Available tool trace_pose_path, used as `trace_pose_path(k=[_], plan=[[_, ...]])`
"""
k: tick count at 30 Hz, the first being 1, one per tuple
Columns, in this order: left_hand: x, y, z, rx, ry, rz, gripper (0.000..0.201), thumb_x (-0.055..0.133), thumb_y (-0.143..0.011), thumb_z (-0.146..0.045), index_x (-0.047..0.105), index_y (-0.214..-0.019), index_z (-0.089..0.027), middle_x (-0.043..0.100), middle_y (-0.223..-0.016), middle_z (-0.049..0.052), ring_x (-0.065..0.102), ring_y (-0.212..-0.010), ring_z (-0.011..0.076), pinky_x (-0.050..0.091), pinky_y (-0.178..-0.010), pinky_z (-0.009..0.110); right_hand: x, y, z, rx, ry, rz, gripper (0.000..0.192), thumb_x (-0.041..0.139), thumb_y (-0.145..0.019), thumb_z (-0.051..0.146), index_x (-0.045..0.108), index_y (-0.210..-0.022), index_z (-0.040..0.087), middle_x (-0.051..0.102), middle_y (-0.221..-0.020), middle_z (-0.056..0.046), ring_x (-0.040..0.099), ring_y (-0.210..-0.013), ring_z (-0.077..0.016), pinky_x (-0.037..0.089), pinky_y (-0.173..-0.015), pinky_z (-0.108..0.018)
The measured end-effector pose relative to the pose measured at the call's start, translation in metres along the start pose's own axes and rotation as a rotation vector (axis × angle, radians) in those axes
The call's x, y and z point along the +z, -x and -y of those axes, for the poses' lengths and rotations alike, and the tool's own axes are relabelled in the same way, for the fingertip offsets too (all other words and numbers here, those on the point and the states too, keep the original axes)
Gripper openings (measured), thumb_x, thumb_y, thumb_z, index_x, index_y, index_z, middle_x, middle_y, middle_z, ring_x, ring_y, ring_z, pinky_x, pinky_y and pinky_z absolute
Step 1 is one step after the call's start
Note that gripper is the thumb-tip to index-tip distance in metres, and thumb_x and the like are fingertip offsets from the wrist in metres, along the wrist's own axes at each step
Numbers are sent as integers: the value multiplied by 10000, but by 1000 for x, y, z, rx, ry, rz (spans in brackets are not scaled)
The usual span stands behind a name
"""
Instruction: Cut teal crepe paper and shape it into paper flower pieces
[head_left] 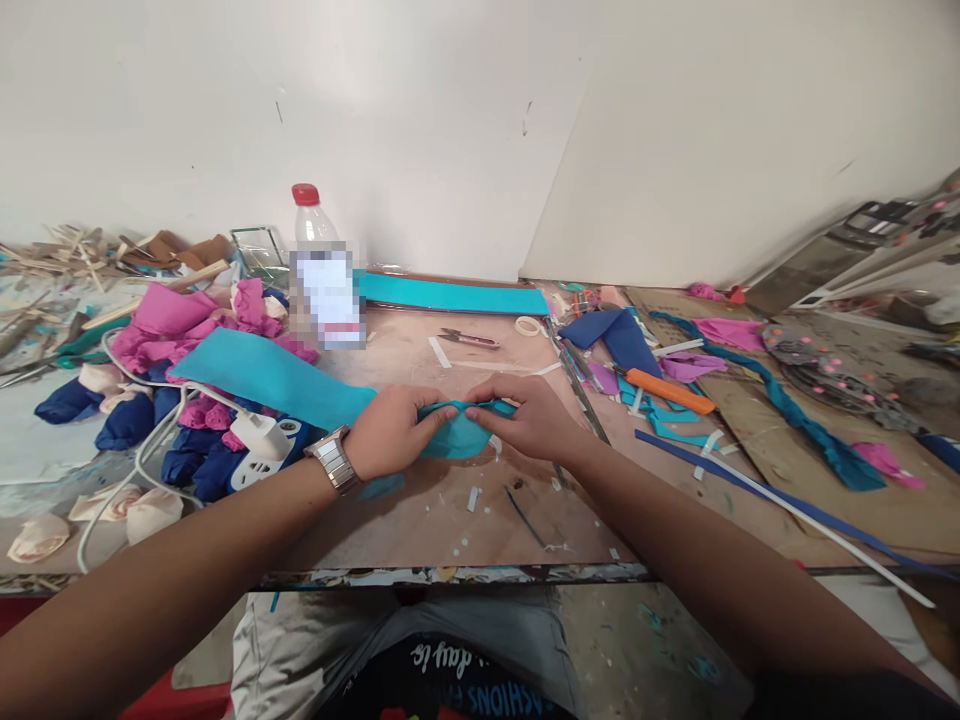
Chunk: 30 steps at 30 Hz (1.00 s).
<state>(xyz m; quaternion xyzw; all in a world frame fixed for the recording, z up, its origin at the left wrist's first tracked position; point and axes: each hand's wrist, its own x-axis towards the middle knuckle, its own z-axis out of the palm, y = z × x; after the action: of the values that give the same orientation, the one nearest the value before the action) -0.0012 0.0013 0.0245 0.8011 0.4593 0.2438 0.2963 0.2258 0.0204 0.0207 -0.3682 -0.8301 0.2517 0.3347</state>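
Note:
A long teal fabric strip (277,378) runs from the pile at the left to the middle of the worktable (420,510). My left hand (394,430), with a metal watch on its wrist, pinches the strip's folded near end. My right hand (525,415) grips the same fold from the right, fingertips meeting the left hand's. The end of the strip is bunched between both hands just above the table.
Pink, navy and cream fabric flowers (172,400) lie at the left beside a white power strip (262,445). A plastic bottle (322,275), another teal strip (457,295), small snips (469,338), an orange-handled cutter (667,390) and fabric scraps lie beyond.

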Motion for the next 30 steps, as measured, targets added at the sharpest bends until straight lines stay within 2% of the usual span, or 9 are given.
trace_pose_path(k=[7,15,23,30], plan=[[1,1,0,-8,12,-9,395,502,-993,-429,695,-770,-167,623,-658,-7,513,-617,140,297,-584,284,1,-1,-1,0,-4,-4,134,692,-879,266,786,-943,194,793,-878,-41,728,-801,-179,544,-721,-279],[2,0,0,-5,37,-7,248,591,-933,-357,769,-878,-193,730,-793,-4,614,-722,160,375,-650,279,1,0,1,-26,36,-22,111,701,-873,258,780,-924,200,785,-864,-37,719,-782,-173,540,-718,-280],[0,0,-1,3,40,-10,249,536,-916,-265,754,-836,-175,725,-766,0,596,-686,153,389,-643,274,0,0,2,-107,60,-69,91,707,-878,230,779,-926,202,782,-847,-35,714,-762,-160,534,-706,-264],[-3,0,1,12,39,-29,299,466,-826,-133,759,-861,-180,710,-730,-11,587,-667,154,388,-630,272,0,0,3,-81,53,-75,78,719,-869,223,783,-910,203,781,-832,-28,715,-749,-155,527,-690,-255]])
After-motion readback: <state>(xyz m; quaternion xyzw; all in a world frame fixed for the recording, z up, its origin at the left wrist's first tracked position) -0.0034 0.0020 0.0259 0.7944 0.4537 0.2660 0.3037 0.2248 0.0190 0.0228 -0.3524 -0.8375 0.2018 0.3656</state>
